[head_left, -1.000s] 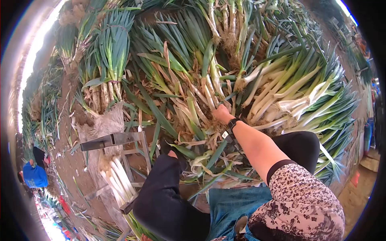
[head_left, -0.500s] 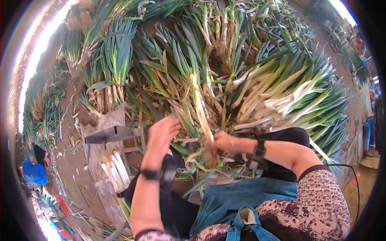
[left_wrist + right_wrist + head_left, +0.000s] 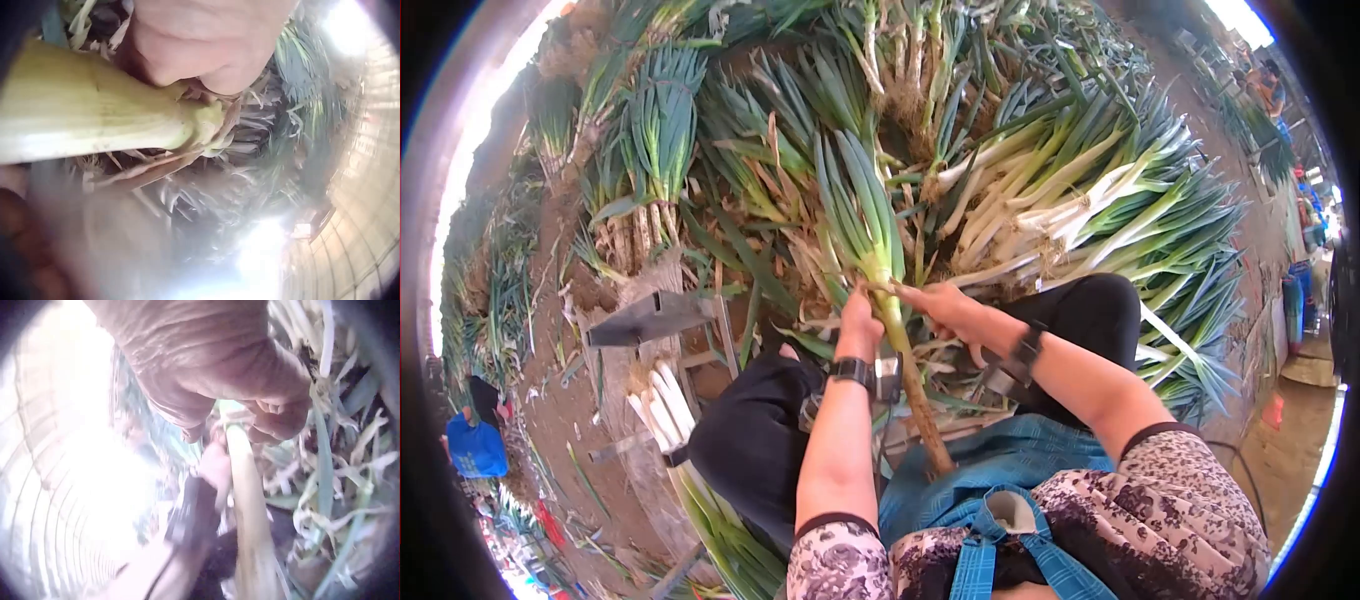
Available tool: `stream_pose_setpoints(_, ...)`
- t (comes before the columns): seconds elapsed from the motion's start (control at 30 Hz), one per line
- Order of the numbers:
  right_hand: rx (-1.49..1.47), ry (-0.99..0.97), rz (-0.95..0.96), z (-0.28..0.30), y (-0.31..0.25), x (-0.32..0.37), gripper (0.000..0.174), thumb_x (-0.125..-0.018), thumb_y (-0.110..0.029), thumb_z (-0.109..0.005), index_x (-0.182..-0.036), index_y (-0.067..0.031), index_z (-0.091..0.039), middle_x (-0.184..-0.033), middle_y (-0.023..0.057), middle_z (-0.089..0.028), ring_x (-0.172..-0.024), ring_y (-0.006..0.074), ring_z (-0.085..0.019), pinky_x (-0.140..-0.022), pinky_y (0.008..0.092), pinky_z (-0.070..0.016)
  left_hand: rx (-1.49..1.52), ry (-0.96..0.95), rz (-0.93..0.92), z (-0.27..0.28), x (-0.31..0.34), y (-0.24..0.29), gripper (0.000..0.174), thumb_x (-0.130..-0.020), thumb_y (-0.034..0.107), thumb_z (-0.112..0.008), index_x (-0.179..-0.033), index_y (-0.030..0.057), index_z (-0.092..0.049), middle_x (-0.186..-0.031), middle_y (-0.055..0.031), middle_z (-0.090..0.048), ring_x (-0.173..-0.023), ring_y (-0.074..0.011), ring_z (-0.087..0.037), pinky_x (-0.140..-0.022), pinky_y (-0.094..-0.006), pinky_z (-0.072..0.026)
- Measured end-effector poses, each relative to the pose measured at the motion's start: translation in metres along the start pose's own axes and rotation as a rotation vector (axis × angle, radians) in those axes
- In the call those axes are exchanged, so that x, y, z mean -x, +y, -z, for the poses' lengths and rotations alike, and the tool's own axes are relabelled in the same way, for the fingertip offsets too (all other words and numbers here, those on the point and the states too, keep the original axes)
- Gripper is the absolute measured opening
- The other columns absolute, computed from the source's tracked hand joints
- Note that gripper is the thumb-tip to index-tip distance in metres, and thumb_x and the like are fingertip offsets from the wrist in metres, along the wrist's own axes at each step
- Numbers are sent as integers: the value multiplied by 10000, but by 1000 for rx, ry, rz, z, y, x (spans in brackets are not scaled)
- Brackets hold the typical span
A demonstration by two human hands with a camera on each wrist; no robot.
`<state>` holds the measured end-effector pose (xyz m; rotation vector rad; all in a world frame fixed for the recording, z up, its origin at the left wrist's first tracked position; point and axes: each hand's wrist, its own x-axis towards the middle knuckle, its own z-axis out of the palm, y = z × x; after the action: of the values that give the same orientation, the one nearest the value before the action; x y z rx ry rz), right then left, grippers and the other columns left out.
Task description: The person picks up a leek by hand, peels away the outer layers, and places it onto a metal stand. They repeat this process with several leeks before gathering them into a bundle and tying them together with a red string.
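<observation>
A single leek [image 3: 916, 385] slants toward my body, its brownish root end over the blue apron and its green leaves [image 3: 857, 200] fanning away from me. My left hand [image 3: 860, 325] grips it at the neck, where the leaves spread from the stem. In the left wrist view, curled fingers [image 3: 206, 56] press against that neck, and a dry brown strip of leaf [image 3: 156, 172] hangs off it. From the other side my right hand [image 3: 950, 308] pinches at the same neck. In the right wrist view its thumb and fingers [image 3: 278, 419] curl close round the stem [image 3: 250, 506].
Trimmed white leeks [image 3: 662, 405] lie at my left, beside a metal frame [image 3: 650, 318]. A large heap of pale leeks [image 3: 1040, 210] spreads to the right. Tied bunches [image 3: 662, 130] stand at the back left. Dry leaf scraps litter the ground.
My right hand has come back from the pile with one leek. The left hand has come in, raised and loose half a second ago, and now grips the leek's neck beside the right.
</observation>
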<state>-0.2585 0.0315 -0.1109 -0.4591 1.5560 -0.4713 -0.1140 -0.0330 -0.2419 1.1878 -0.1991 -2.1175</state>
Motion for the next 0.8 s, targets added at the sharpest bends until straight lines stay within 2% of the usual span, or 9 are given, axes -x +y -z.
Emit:
stream_pose_setpoints(0.1,-549,-4,82,-15,-6,-73,313,-832,-373,-698,-757,-84,-603,-558,20,-468,-394,132,-401,-350,272,-276,43,-71,-15,-6,17,6,356,-979,359,-428,-1169,86,-558,-1059,-82,-631,-920,-231,-609,-777,-381,-513)
stream_pose_setpoints(0.2,-679,105,140,-49,-12,-72,290,-856,-288,-676,-686,-77,-573,-545,16,-477,-371,141,-385,-328,288,-273,99,-148,77,10,23,24,404,-974,372,-433,-1223,65,-520,-1091,-125,-613,-952,-300,-616,-795,-440,-530)
stream_pose_setpoints(0.33,-588,117,3,-55,9,-48,264,-874,-311,-632,-759,-81,-572,-579,11,-506,-374,146,-399,-322,302,-283,-78,-317,-173,20,40,22,385,-982,345,-415,-1209,53,-522,-1029,-132,-628,-839,-299,-636,-713,-414,-550)
stream_pose_setpoints(0.4,-384,34,-142,-52,33,-8,275,-890,-318,-590,-754,-83,-550,-594,18,-490,-375,148,-387,-325,303,-285,237,-116,26,22,18,17,256,-952,238,-479,-1060,27,-575,-807,-106,-627,-667,-263,-621,-613,-396,-551)
stream_pose_setpoints(0.5,-571,-147,-197,-35,69,10,341,-908,-296,-565,-651,-76,-518,-601,50,-492,-417,141,-402,-354,330,-284,231,-192,116,4,25,12,251,-948,252,-507,-1020,34,-609,-775,-97,-643,-638,-259,-625,-604,-381,-555)
stream_pose_setpoints(0.6,-192,-355,-248,5,56,37,387,-916,-338,-527,-677,-37,-571,-658,89,-550,-475,179,-485,-403,388,-369,210,-180,74,-29,33,15,266,-942,274,-525,-1026,41,-621,-813,-86,-664,-647,-231,-638,-589,-369,-556)
stream_pose_setpoints(0.73,1021,150,240,60,3,58,447,-893,-357,-521,-911,82,-602,-764,183,-640,-640,259,-631,-607,428,-522,128,-216,-14,-60,59,23,272,-924,224,-557,-1124,43,-595,-1008,-63,-668,-841,-191,-643,-734,-327,-540)
stream_pose_setpoints(0.77,795,450,385,69,-5,44,501,-866,-388,-568,-924,109,-600,-799,227,-649,-695,232,-637,-668,404,-515,144,-244,-3,-70,68,24,270,-920,253,-561,-1106,61,-600,-933,-60,-672,-764,-189,-646,-675,-316,-548)
stream_pose_setpoints(0.8,473,360,578,87,-4,-2,568,-836,-446,-612,-988,101,-605,-815,191,-652,-741,208,-626,-677,383,-507,156,-255,-3,-80,75,23,269,-918,267,-557,-1099,72,-595,-895,-57,-672,-746,-183,-650,-664,-308,-552)
